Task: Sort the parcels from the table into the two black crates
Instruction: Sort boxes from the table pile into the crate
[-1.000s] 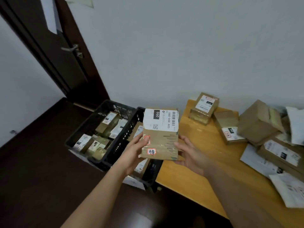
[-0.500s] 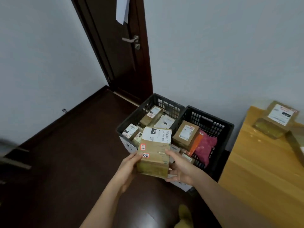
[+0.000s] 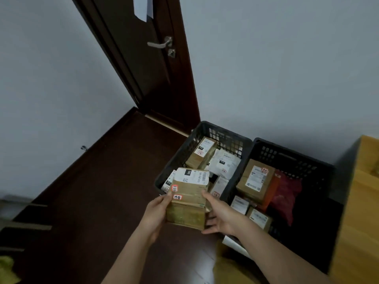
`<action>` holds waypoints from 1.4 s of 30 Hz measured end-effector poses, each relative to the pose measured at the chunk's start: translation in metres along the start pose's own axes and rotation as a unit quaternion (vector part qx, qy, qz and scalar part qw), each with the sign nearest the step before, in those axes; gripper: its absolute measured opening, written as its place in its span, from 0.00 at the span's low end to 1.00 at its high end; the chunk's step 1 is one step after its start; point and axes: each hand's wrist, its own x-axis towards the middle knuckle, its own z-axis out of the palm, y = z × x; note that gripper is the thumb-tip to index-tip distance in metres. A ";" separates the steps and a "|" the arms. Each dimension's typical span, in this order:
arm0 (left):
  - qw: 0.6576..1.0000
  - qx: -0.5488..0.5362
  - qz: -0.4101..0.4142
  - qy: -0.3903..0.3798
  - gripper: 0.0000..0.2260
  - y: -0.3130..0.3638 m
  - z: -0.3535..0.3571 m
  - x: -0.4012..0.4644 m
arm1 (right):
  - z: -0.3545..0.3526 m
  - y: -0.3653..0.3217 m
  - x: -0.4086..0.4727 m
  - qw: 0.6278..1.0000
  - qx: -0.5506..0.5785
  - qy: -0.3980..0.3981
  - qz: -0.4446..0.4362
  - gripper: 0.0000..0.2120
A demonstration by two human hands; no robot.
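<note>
Above the near edge of the left black plastic crate (image 3: 182, 148), a brown cardboard parcel (image 3: 187, 198) with a white shipping label and two small red-bordered stickers hangs between both hands. The left hand (image 3: 155, 214) grasps the parcel's left side with the thumb lying along its top near the stickers, and the right hand (image 3: 220, 217) clasps the right side, thumb on top and fingers curled beneath. That left crate sits on the dark wooden floor (image 3: 98, 201) and already holds several labelled cardboard boxes and white mailer bags. Touching it on the right stands the right black plastic crate (image 3: 295, 158), which contains a brown labelled box, smaller boxes, an orange packet and a dark red soft bag (image 3: 287, 197). Further right, the corner of the light wooden tabletop (image 3: 361, 212) shows at the picture's edge. Far behind the crates a dark brown door (image 3: 143, 64) with a metal lever handle stands in the pale wall.
</note>
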 end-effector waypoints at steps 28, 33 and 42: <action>0.912 0.312 -0.128 -0.234 0.14 0.039 0.074 0.303 | -0.037 -0.086 0.184 0.952 0.166 0.255 -0.015 0.17; 0.907 0.316 -0.090 -0.264 0.13 0.028 0.100 0.373 | -0.062 -0.105 0.255 0.936 0.139 0.313 -0.075 0.22; 0.866 0.406 0.006 -0.292 0.27 -0.028 0.122 0.467 | -0.089 -0.108 0.354 0.920 -0.068 0.354 -0.155 0.35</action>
